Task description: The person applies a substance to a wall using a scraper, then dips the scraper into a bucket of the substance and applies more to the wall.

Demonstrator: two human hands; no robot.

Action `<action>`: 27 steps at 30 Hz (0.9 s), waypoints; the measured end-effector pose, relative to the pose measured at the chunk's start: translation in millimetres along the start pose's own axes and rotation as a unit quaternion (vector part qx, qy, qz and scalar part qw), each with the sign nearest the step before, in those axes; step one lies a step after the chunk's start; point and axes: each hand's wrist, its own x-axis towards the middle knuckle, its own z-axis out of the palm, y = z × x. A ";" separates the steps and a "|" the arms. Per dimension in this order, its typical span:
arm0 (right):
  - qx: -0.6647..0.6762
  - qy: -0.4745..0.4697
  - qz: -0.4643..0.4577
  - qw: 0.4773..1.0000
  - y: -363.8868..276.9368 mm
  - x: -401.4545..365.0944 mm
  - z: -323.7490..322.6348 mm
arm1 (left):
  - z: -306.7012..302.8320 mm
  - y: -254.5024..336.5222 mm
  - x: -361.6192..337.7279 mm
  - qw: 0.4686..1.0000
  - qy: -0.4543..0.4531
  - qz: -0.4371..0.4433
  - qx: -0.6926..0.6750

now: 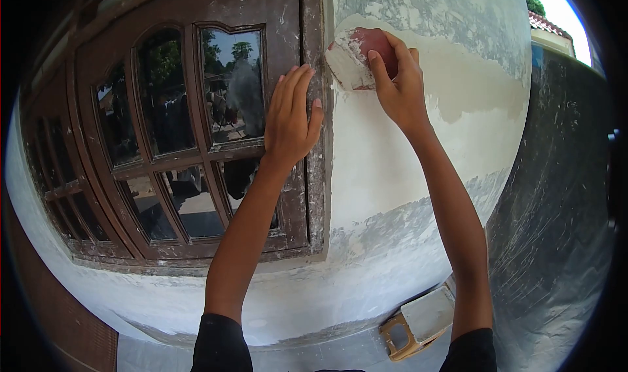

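My right hand (400, 81) grips a dark red putty scraper (379, 44), thumb on its near face. Pale wet putty is smeared over the scraper's left part, and its edge lies against the wall (379, 156) close beside the window frame. My left hand (290, 114) rests with fingers stretched out on the brown wooden window frame (316, 169), holding nothing. Fresh beige putty (471, 78) spreads over the wall right of the scraper, with rougher grey patches above and below it.
Glass panes (232, 87) of the window reflect trees and a yard. Below on the floor stands a yellowish plastic stool (397, 336) with a whitish, putty-stained board (428, 313) on it. A dark sheet-like surface (549, 176) runs along the right.
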 end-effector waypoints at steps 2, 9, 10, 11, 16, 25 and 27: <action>0.008 -0.018 -0.005 1.000 -1.5 0.4 0.5 | -0.4 -0.6 0.4 1.000 -0.001 0.002 0.000; 0.006 0.056 0.010 0.998 22.8 12.9 -4.2 | 0.3 -0.7 -0.2 1.000 0.004 0.005 -0.004; 0.006 0.056 0.010 0.998 27.6 15.3 -8.5 | 0.1 -0.5 -0.1 1.000 0.004 0.005 -0.004; 0.006 0.083 0.032 0.996 32.8 17.9 -13.3 | 0.0 -0.4 0.1 1.000 0.004 0.005 -0.003; 0.050 0.196 0.193 0.960 53.9 23.7 -43.5 | 0.0 1.5 -0.1 1.000 0.002 0.002 0.001; 0.069 0.101 0.056 0.991 26.7 7.3 -7.3 | 0.9 3.4 -0.7 1.000 -0.002 -0.009 -0.004; 0.051 0.087 0.036 0.994 13.3 6.9 2.7 | 0.0 2.9 -0.6 1.000 -0.003 -0.006 -0.005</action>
